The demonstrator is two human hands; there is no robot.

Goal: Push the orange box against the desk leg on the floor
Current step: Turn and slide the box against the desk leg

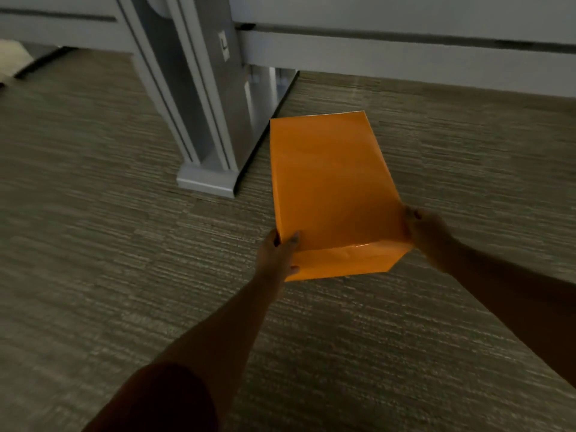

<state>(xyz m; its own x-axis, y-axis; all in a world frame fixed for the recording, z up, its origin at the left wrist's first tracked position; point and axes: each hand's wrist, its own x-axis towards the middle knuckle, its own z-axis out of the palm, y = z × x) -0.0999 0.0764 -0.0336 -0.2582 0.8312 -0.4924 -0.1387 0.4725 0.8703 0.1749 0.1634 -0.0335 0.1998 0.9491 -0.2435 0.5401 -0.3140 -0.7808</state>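
An orange box (330, 188), long and rectangular, lies on the carpet with its far end toward the desk. My left hand (277, 255) grips its near left corner, thumb on top. My right hand (428, 236) holds the near right corner. The grey desk leg (199, 98) rises to the left of the box, with its foot (207, 182) on the floor. The box's far left corner sits close to the dark edge of the leg's panel; a strip of carpet shows between the box's left side and the foot.
Grey-green carpet (109, 260) covers the floor all around. A pale desk rail (405, 54) runs across the top right, above the floor. A light object (14, 57) sits at the far left edge.
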